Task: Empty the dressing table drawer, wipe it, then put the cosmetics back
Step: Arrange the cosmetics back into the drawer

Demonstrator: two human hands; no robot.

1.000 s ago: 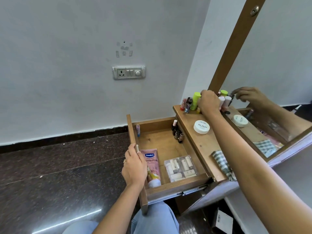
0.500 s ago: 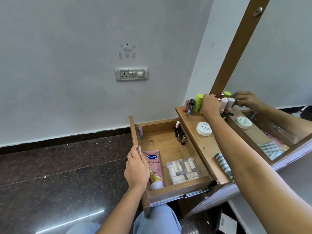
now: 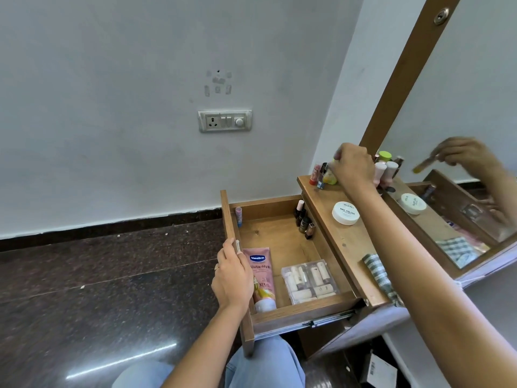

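Drawer [image 3: 282, 236] stood pulled open from the desk [image 3: 347, 242]. Left hand [image 3: 233, 278] rested on the drawer's front panel, fingers curled over its top edge beside the handle. Right hand [image 3: 354, 170] was raised over the far end of the desk, fingers pinched narrowly on a small, motion-blurred item; in the mirror [image 3: 458, 152] it read as a slim stick with a yellow-green end. Could not be identified further.

Inside the drawer: pink lotion tube [image 3: 261, 278] lay flat along the front-panel side, cap toward the viewer, just beside the left hand. Clear plastic case of small tubes [image 3: 309, 277] lay flat near the tube, apart from it. Small dark bottles [image 3: 303, 221] stood in the far corner against the desk side. Small blue-and-pink stick [image 3: 238, 217] stood in the opposite far corner.

On the desk: cluster of upright bottles [image 3: 384, 170] at the far end against the mirror, white round jar [image 3: 346, 213] near the middle, checked cloth [image 3: 379, 277] at the near end, hanging over the edge.
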